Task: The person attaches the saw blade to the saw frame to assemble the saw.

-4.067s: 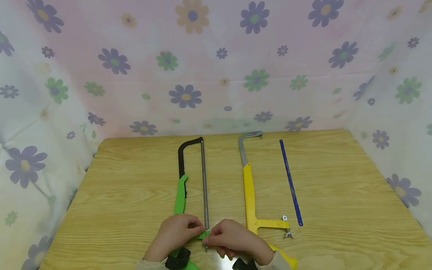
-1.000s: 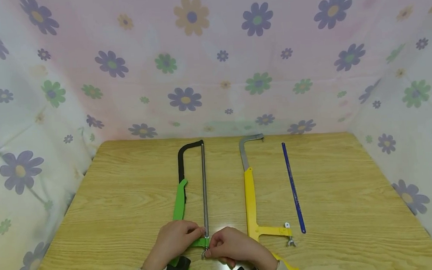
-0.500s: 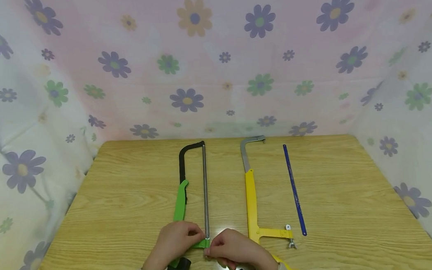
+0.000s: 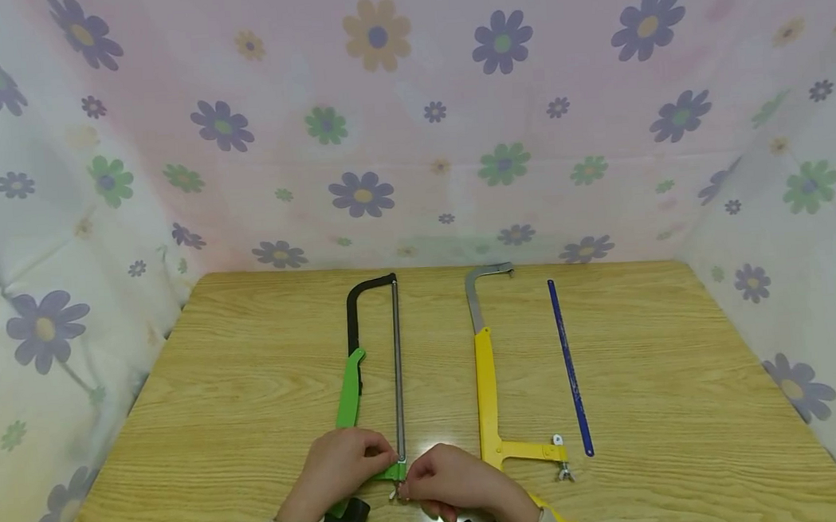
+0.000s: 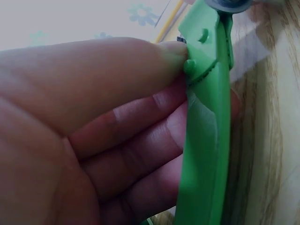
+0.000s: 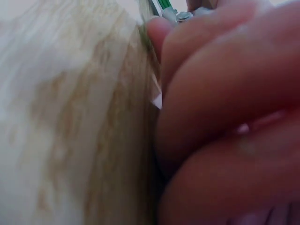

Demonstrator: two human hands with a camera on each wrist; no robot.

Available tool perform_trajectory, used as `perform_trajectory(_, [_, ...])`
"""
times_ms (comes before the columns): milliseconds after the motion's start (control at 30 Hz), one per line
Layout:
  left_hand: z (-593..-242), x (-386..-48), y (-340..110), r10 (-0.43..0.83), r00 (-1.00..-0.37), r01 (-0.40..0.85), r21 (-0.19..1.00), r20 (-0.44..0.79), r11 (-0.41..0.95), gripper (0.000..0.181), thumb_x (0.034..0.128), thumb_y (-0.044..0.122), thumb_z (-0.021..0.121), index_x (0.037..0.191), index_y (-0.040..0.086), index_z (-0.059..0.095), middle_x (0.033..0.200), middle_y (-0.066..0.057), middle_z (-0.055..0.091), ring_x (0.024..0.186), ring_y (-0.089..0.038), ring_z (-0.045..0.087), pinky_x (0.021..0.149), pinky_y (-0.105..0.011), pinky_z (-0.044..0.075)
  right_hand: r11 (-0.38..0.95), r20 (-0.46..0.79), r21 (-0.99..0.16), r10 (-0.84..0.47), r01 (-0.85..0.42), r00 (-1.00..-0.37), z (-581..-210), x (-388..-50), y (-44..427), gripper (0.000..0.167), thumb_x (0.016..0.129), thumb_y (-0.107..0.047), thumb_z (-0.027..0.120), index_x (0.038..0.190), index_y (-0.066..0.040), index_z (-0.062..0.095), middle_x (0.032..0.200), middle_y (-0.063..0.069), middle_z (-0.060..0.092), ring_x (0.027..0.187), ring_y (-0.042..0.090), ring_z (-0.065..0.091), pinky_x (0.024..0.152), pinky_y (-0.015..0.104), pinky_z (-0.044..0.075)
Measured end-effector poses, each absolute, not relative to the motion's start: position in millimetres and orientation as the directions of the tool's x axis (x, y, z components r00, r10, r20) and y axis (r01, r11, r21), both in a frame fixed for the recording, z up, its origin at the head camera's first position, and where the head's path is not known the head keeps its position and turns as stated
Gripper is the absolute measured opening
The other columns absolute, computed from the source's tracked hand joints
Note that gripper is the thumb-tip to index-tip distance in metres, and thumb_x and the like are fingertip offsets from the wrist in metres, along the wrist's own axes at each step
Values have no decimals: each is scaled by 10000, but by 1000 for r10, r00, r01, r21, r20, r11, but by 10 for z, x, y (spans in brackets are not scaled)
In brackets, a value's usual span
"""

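A hacksaw with a green handle and black front frame [image 4: 348, 389] lies on the table, a grey blade [image 4: 398, 374] stretched along its right side. My left hand [image 4: 339, 464] grips the green lower arm near the blade's bottom end. In the left wrist view, the thumb presses on that green arm [image 5: 202, 140] while the other fingers curl behind it. A small wing nut [image 4: 394, 494] sits at the bottom end of the arm. Thumb and forefinger of my right hand [image 4: 456, 476] pinch it, partly covering it. The right wrist view shows mostly curled fingers [image 6: 225, 93], blurred.
Right of my hands lies a yellow hacksaw frame [image 4: 486, 384] with no blade fitted and its own wing nut [image 4: 564, 473]. Farther right is a loose blue blade [image 4: 571, 367]. Flowered cloth [image 4: 410, 134] surrounds the wooden table [image 4: 250, 343] at back and sides.
Both hands stay at the green hacksaw. My right fingertips shift slightly around the wing nut, which was hidden half a second ago and now shows one wing. The head view has shifted a little.
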State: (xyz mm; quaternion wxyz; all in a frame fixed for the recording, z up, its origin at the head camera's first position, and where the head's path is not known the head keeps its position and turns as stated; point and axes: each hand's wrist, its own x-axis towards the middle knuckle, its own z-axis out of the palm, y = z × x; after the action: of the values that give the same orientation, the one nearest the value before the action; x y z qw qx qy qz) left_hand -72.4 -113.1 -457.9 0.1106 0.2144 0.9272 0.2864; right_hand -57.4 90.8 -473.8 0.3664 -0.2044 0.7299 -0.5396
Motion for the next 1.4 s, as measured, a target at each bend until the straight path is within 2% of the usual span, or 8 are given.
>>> perform_trajectory(267, [-4599,-716,-1136,457,-887,339,575,-69,745,149,809,465,581,747,361,667,673,265,540,597,45,464,515,-218,350,334,-312,-938,-701,91,-642,-4743,-575,917,329,830,-352,601,676,-61,612,382,-29,395,297,83,382,366,232,335])
perform_trajectory(500, [-4590,-711,-1132,447,-890,317,584,-89,748,134,810,444,592,750,354,672,670,260,538,587,37,450,519,-221,344,330,-315,-938,-688,105,-654,-4732,-576,918,269,817,-359,620,721,-109,591,380,-20,392,286,87,371,379,260,380])
perform_trajectory(667, [-4592,-709,-1130,443,-892,315,581,-87,750,131,810,432,597,752,344,675,656,259,529,566,38,435,511,-217,336,310,-305,-944,-690,113,-656,-4731,-571,910,235,813,-330,632,749,-112,572,393,-23,398,287,83,368,360,261,368])
perform_trajectory(1067, [-4591,-715,-1136,447,-890,323,575,-86,752,129,813,434,592,753,353,672,663,263,532,582,43,446,512,-218,337,349,-322,-932,-667,101,-672,-4708,-556,901,278,818,-348,622,708,-93,604,383,-16,391,286,102,374,402,280,407])
perform_trajectory(1400, [-4581,-721,-1124,447,-890,321,572,-91,755,135,813,438,589,758,348,672,663,260,534,592,46,464,517,-224,350,340,-337,-930,-649,137,-682,-4727,-560,892,365,842,-365,584,646,-58,581,406,-20,423,286,89,365,353,289,394])
